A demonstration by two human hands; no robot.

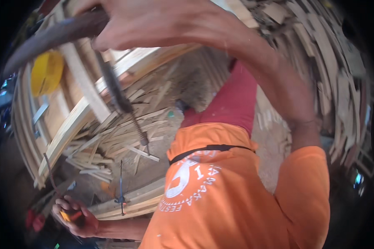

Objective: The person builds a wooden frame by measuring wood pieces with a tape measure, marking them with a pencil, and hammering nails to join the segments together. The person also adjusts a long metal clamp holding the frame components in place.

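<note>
Shirt: blazing orange, white round print!
Trousers: deep red.
Belt: black.
Disc: bold yellow!
Curved bar: dark grey.
Boards: pale tan.

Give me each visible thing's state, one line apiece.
Right hand, closed on the dark bar
Dark bar, held
Left hand, closed around a small object
Small object, partly hidden
Black strap, worn around the orange shirt
Thin wood strips, scattered
Wood at the right, piled

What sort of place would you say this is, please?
It is most likely a woodworking shop: long boards are stacked along the right side, offcut strips lie scattered over the floor, and pale timber beams stand at the left.
</note>
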